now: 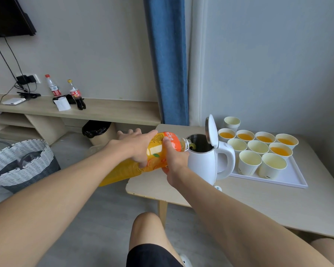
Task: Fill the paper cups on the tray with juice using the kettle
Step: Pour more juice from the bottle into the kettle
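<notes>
**Operator:** Hands?

**Spotter:** Both on the juice bottle. Your left hand lies over the bottle's body, thumb curled under it. Your right hand wraps the shoulder near the neck, thumb up on the label. Bottle is tipped to the right, with its base out past the counter's left edge.

**Operator:** Kettle?

**Spotter:** White kettle, upright near the left end of the counter, handle to the right. Its lid stands open. The bottle's mouth sits at the kettle's rim, with juice showing there. How much is inside, you cannot tell from here.

**Operator:** Cups?

**Spotter:** White tray just right of the kettle. Nine paper cups stand on it in three rows. The four in the far row hold orange juice, as does the right one in the middle row. The other four are unfilled. A stack of cups stands at the far left corner. Whether it is on the tray is unclear.
</notes>
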`<control>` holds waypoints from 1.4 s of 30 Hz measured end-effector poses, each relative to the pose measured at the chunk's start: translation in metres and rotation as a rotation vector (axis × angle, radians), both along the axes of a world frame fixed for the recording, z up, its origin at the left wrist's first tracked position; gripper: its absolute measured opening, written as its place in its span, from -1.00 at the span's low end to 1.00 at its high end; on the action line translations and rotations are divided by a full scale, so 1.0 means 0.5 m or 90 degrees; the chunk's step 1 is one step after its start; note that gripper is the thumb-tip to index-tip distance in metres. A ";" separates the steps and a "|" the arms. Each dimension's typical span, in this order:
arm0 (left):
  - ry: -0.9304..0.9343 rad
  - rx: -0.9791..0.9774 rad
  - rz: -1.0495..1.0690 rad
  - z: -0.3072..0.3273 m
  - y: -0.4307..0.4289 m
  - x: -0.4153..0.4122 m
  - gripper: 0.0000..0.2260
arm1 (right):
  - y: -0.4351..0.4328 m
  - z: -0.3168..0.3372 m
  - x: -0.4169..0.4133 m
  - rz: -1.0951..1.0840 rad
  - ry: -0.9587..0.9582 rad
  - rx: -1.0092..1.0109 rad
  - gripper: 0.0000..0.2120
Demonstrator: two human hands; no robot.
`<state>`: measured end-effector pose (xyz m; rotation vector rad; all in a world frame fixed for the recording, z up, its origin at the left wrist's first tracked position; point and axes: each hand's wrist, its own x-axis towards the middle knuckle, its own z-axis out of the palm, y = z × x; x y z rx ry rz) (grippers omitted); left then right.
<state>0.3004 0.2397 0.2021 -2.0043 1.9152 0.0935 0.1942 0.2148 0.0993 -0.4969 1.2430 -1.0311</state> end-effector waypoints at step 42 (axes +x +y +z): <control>-0.053 0.061 -0.016 0.052 -0.031 -0.017 0.12 | -0.011 0.021 -0.013 0.020 -0.056 0.008 -0.21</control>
